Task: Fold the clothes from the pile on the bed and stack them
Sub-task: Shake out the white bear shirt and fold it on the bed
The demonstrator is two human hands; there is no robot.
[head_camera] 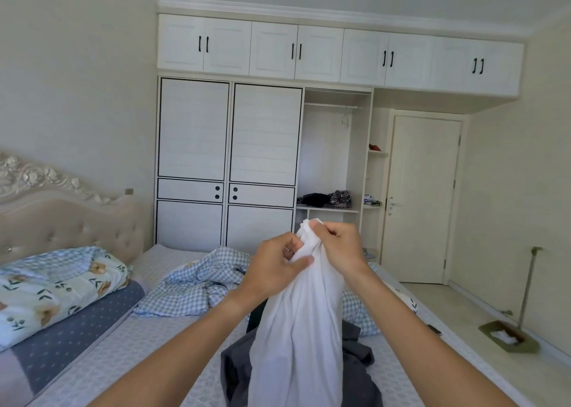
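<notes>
- Early in the task, by my read: no folded stack visible anywhere on the bed [129,354].
- I've got one thin white fabric garment [298,329] held up over the bed, bunched at the top, hanging loose below. Not spread, not folded yet.
- Left hand [273,270]: thumb and fingers pinching the white garment's gathered top edge.
- Right hand [335,247]: fingers curled round the same bunched top, just beside the left.
- Dark grey crumpled clothes pile [358,360] sits on the bed right below the garment; still all unfolded. Item count unclear, partly hidden.
- Blue-and-white checked bedding [197,283] lies rumpled behind the pile; can't tell if it's part of the job.
- Containers: open white wardrobe bay [329,153] holds a dark bundle [315,199] and a patterned one [340,199] on its shelf; rail carries a bare hanger [346,118].
- Olive dustpan [509,335] on the floor has white scraps in it.
</notes>
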